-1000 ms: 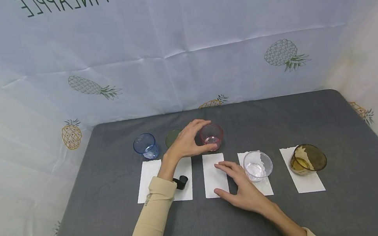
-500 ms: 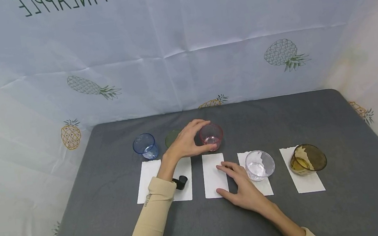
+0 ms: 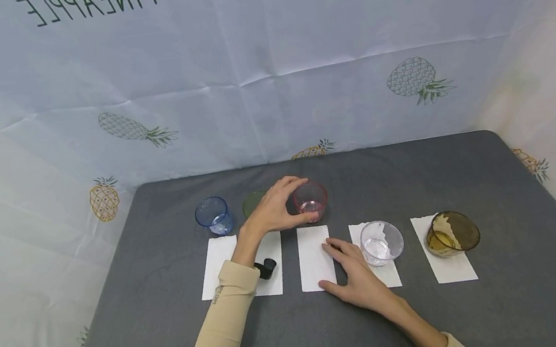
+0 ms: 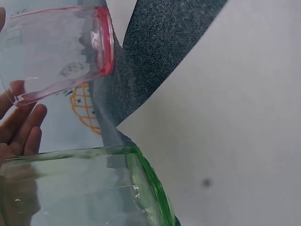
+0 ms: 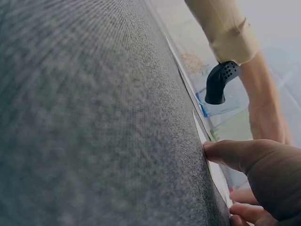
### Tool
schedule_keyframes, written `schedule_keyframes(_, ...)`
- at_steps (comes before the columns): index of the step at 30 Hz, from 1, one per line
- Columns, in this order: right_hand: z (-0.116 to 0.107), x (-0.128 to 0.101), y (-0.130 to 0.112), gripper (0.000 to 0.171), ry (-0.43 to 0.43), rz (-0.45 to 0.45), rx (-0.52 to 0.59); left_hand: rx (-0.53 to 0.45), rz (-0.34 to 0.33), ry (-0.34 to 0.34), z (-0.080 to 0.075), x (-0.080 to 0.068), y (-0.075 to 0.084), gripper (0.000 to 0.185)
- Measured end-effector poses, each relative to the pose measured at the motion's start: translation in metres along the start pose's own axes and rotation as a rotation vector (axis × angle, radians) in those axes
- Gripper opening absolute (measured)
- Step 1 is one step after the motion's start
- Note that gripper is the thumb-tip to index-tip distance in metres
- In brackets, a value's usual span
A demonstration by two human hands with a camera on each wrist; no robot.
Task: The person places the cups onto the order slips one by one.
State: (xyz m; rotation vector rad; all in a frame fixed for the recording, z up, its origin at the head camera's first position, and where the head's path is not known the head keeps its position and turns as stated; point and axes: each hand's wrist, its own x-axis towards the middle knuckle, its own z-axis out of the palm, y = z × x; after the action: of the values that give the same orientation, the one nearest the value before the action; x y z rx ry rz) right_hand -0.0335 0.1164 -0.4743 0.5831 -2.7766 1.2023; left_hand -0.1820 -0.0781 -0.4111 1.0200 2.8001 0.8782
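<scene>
My left hand (image 3: 274,208) holds a pink-tinted glass (image 3: 311,201) at the back of the table, thumb on its near side and fingers at the far side. Close up in the left wrist view, that pink glass (image 4: 51,54) appears above a green glass (image 4: 84,188). In the head view, my left hand partly covers the green glass (image 3: 252,202). My right hand (image 3: 355,277) rests its spread fingers and thumb at the right edge of the middle white paper (image 3: 314,258). Its thumb (image 5: 225,153) touches the paper (image 5: 217,176) in the right wrist view.
A blue glass (image 3: 213,216) stands at the back left. Beside my right hand, a clear glass (image 3: 381,243) stands on another paper; an amber glass (image 3: 451,233) is on the rightmost one. Two papers lie under my left forearm (image 3: 226,324). Behind the grey table (image 3: 533,304) hangs a pineapple-print curtain.
My right fingertips have shifted slightly right along the middle paper's edge. The clear glass stands a little farther right than a second ago. My left hand and the pink glass stay put.
</scene>
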Motion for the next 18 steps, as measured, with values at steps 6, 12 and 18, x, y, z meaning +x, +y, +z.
schedule_keyframes(6, 0.0003, -0.0003, -0.0016, 0.071, 0.011, -0.004, -0.008, 0.005, -0.022, -0.012, 0.0006, 0.0000, 0.0009, 0.080)
schedule_keyframes(12, 0.0000, -0.0004, -0.0015, 0.071, 0.010, -0.009, -0.012, 0.014, -0.028, -0.007, 0.0001, 0.0001, 0.0029, 0.080)
schedule_keyframes(18, 0.0003, -0.0006, -0.0015, 0.071, 0.004, 0.001, -0.016, 0.019, -0.030, -0.002, 0.0010, 0.0006, 0.0028, 0.078)
